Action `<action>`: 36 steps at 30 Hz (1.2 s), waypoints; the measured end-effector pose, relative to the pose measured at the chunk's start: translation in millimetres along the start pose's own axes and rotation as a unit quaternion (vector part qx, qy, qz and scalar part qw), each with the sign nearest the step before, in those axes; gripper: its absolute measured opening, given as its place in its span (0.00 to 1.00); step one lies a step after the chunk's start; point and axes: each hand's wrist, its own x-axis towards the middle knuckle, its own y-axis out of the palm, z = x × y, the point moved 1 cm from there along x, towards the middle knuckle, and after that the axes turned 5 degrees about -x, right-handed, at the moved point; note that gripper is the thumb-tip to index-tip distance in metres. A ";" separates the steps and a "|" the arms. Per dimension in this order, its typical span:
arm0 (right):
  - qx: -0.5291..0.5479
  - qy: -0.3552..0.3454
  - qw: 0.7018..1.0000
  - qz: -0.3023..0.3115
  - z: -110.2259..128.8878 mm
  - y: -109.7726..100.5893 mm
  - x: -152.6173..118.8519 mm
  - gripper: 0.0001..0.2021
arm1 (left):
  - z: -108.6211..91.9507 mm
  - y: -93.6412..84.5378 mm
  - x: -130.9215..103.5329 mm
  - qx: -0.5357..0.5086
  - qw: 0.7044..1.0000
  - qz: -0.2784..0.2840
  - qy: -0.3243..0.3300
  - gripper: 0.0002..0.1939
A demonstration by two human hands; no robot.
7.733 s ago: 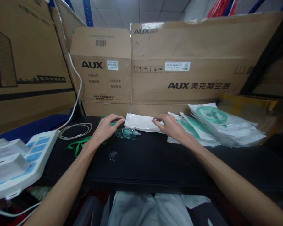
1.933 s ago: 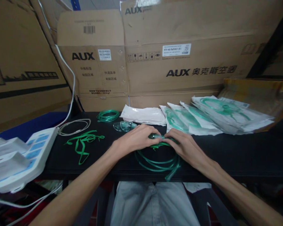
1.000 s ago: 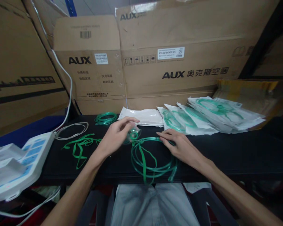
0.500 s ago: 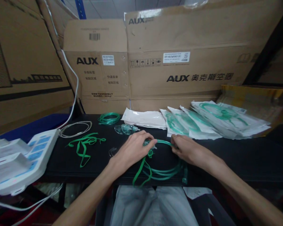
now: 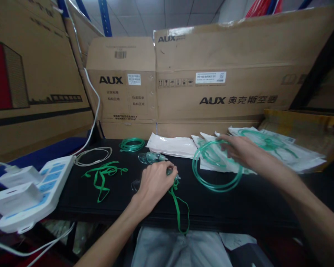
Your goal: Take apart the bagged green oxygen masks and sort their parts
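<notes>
Head view: our right grip (image 5: 236, 147) clamps coiled green plastic tubing (image 5: 217, 188), left grip (image 5: 157, 178) a strapped clear-plastic part (image 5: 169, 171); best avoid kinks.

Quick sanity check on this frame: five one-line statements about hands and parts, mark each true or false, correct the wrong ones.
1. The right hand holds a coil of green tubing. True.
2. The left hand is empty. False: the left hand holds a clear part with a green strap hanging below.
3. A second tubing coil lies left of the white packet. True.
4. The power strip sits at the far right. False: the power strip is at the left.
5. A clear mask piece lies beyond the left hand. True.
</notes>
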 end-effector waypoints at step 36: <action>0.419 0.153 0.894 -0.022 54.8 29.8 62.6 0.25 | 16.6 -21.8 102.8 -0.211 0.953 0.144 0.165 0.18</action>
